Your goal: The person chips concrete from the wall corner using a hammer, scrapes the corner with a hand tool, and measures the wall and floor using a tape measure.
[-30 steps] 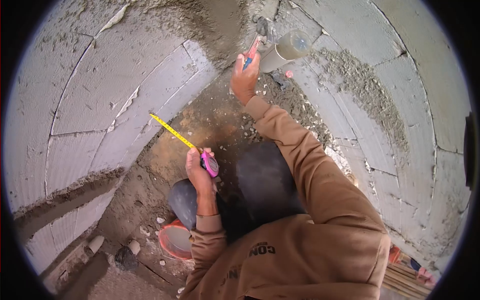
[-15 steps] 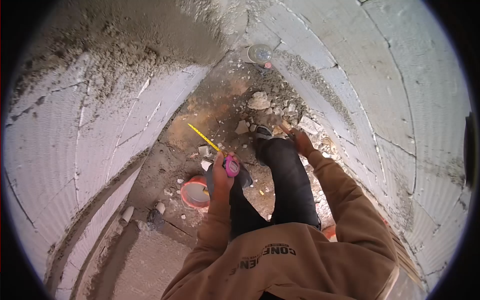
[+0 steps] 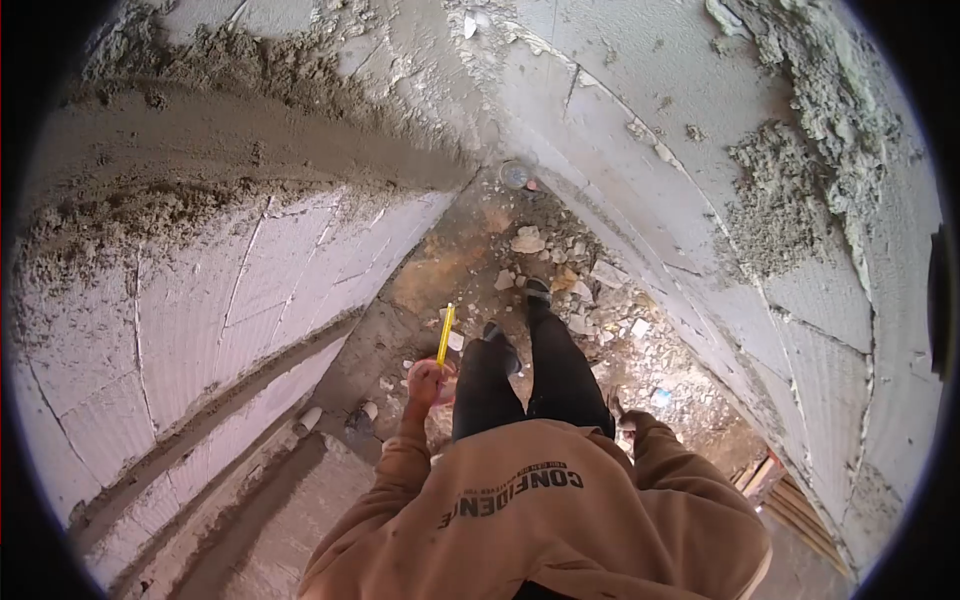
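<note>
- While the head view looks down past the person's sweatshirt [image 3: 520,490], the left hand [image 3: 425,380] is raised over the left side of the floor [image 3: 385,325], its fingers curled closed around a tape measure [image 3: 446,335]; the yellow blade sticks out past them towards the floor's far corner, and the case is mostly hidden by the hand.
- Beside the right thigh, the right hand [image 3: 628,420] hangs low, partly covered by its sleeve; how far its fingers are open, and whether they hold anything, I cannot tell.
- Behind the left hand, a reddish bucket [image 3: 450,386] shows only in part, the hand and wrist blocking the view of it.
- Between the two walls, the legs [image 3: 560,370] cover the middle of the floor, the feet reaching towards broken rubble [image 3: 527,240] that spreads along its right edge.
- At the floor's far corner, a round container [image 3: 514,175] stands close to the block walls, with a small pink thing [image 3: 531,185] just beside it.
- Near the floor's left edge, two pale pipe stubs [image 3: 309,419] stick up.
- By the near right edge, wooden strips [image 3: 800,515] lie alongside the right wall [image 3: 640,225].
</note>
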Tool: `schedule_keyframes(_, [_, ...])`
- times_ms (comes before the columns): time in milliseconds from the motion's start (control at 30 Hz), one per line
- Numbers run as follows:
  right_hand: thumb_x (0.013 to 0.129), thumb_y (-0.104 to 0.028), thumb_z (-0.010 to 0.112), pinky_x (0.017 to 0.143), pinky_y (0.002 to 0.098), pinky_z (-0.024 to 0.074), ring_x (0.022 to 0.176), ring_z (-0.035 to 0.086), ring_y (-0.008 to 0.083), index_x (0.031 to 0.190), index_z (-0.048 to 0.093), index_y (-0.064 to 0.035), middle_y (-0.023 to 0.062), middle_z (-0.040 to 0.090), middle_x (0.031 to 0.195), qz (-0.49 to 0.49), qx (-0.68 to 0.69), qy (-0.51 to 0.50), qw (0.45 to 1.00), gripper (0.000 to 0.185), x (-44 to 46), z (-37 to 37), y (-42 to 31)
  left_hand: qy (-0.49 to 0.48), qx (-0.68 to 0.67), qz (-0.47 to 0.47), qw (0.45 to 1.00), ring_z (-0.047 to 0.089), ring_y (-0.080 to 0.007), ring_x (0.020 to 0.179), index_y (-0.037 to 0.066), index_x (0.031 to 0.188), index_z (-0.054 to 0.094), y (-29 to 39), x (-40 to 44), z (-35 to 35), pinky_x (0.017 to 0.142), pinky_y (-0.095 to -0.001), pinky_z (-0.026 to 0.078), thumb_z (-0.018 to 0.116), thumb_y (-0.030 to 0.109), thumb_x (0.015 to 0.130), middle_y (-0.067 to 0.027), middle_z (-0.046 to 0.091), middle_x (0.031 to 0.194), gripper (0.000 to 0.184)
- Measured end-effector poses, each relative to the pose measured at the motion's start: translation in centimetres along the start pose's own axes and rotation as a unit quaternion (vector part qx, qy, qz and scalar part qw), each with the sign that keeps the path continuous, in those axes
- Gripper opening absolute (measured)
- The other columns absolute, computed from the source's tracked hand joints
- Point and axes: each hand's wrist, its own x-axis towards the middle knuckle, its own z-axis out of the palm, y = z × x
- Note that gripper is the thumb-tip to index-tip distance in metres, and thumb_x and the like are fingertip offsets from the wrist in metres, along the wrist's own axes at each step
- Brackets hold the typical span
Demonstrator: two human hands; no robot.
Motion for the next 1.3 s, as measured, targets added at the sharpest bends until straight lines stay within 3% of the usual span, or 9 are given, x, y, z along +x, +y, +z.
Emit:
schedule_keyframes(233, [0.082, -0.030, 0.067, 0.075, 0.0464, 0.0568, 0.090, 0.072, 0.0334, 0.105, 0.072, -0.0012, 0.0202, 0.072, 0.094, -0.101, -0.062, 0.107, 0.987, 0.037, -7.9, -3.6, -12.4, 0.128, -0.063, -0.176, 0.974, 0.063, -0.0137, 0.064, 0.001, 0.096, 0.068, 2.0, -3.1, -1.0, 0.055, -0.0301, 0.053, 0.059, 0.026, 0.093, -0.0065, 0.067, 0.077, 0.027])
schedule_keyframes(300, [0.084, -0.036, 0.064, 0.091, 0.0479, 0.0552, 0.104, 0.068, 0.0397, 0.115, 0.069, -0.0022, 0.0239, 0.066, 0.120, -0.236, -0.163, 0.247, 0.925, 0.046, -4.3, -4.4, -14.8, 0.120, -0.062, -0.164, 0.977, 0.060, -0.0134, 0.060, 0.004, 0.087, 0.065, 3.8, -3.1, -1.1, 0.055, -0.0299, 0.051, 0.059, 0.027, 0.097, -0.0068, 0.066, 0.073, 0.026])
schedule_keyframes(367, [0.088, -0.029, 0.058, 0.092, 0.0487, 0.0531, 0.104, 0.066, 0.0439, 0.116, 0.066, 0.0016, 0.0293, 0.067, 0.110, -0.302, -0.319, 0.314, 0.841, 0.042, -9.3, -5.8, -18.0, 0.117, -0.063, -0.145, 0.980, 0.058, -0.0131, 0.058, 0.003, 0.083, 0.063, 4.6, -2.9, -1.3, 0.055, -0.0296, 0.049, 0.059, 0.026, 0.098, -0.0070, 0.065, 0.070, 0.027])
schedule_keyframes(433, [0.092, -0.042, 0.055, 0.089, 0.0533, 0.0515, 0.100, 0.064, 0.0477, 0.108, 0.062, 0.0038, 0.0322, 0.066, 0.102, -0.308, 0.043, 0.407, 0.859, 0.049, -17.0, -6.1, -22.2, 0.115, -0.065, -0.117, 0.984, 0.060, -0.0127, 0.059, 0.001, 0.083, 0.064, 4.8, -2.2, -1.5, 0.054, -0.0291, 0.049, 0.059, 0.022, 0.095, -0.0071, 0.064, 0.067, 0.024])
schedule_keyframes(633, [0.099, -0.036, 0.055, 0.071, 0.0538, 0.0462, 0.084, 0.062, 0.0503, 0.106, 0.059, -0.0006, 0.0294, 0.064, 0.085, -0.565, 0.135, 0.494, 0.647, 0.037, -33.9, -8.9, -36.1, 0.143, -0.163, -0.099, 0.971, 0.057, -0.0128, 0.055, 0.004, 0.076, 0.060, 6.5, -2.1, -2.9, 0.052, -0.0297, 0.048, 0.059, 0.021, 0.097, -0.0066, 0.062, 0.064, 0.027])
schedule_keyframes(933, [0.100, -0.034, 0.052, 0.065, 0.0506, 0.0494, 0.072, 0.064, 0.0492, 0.102, 0.055, 0.0008, 0.0303, 0.065, 0.084, -0.585, 0.142, 0.647, 0.468, 0.035, -50.0, -13.9, -52.4, 0.153, -0.120, -0.181, 0.964, 0.061, -0.0156, 0.060, 0.005, 0.086, 0.064, -1.2, -5.5, -9.8, 0.054, -0.0327, 0.051, 0.059, 0.030, 0.096, -0.0078, 0.065, 0.069, 0.028])
schedule_keyframes(1033, [0.099, -0.040, 0.052, 0.051, 0.0451, 0.0483, 0.061, 0.062, 0.0349, 0.103, 0.055, -0.0012, 0.0206, 0.063, 0.075, -0.518, 0.292, 0.286, 0.752, 0.039, -46.3, -15.3, -52.8, 0.099, 0.114, -0.102, 0.983, 0.065, -0.0226, 0.066, 0.004, 0.093, 0.065, -5.5, -6.9, -13.2, 0.060, -0.0394, 0.054, 0.062, 0.036, 0.091, -0.0095, 0.067, 0.071, 0.033])
schedule_keyframes(1167, [0.098, -0.042, 0.053, 0.054, 0.0436, 0.0496, 0.066, 0.069, 0.0335, 0.113, 0.060, 0.0004, 0.0209, 0.068, 0.079, -0.463, 0.108, 0.493, 0.729, 0.046, -34.4, -8.1, -46.5, 0.014, 0.507, 0.059, 0.860, 0.068, -0.0344, 0.075, 0.004, 0.098, 0.066, -11.0, -5.3, -17.5, 0.069, -0.0480, 0.055, 0.064, 0.038, 0.085, -0.0124, 0.069, 0.076, 0.036])
schedule_keyframes(1300, [0.094, -0.040, 0.059, 0.055, 0.0389, 0.0477, 0.056, 0.057, 0.0194, 0.102, 0.063, -0.0027, 0.0081, 0.061, 0.066, -0.456, 0.200, 0.334, 0.800, 0.038, -30.5, -1.3, -39.8, 0.095, 0.410, 0.054, 0.906, 0.065, -0.0355, 0.070, 0.006, 0.092, 0.065, -6.1, -5.6, -18.5, 0.064, -0.0480, 0.051, 0.060, 0.031, 0.088, -0.0143, 0.069, 0.081, 0.026])
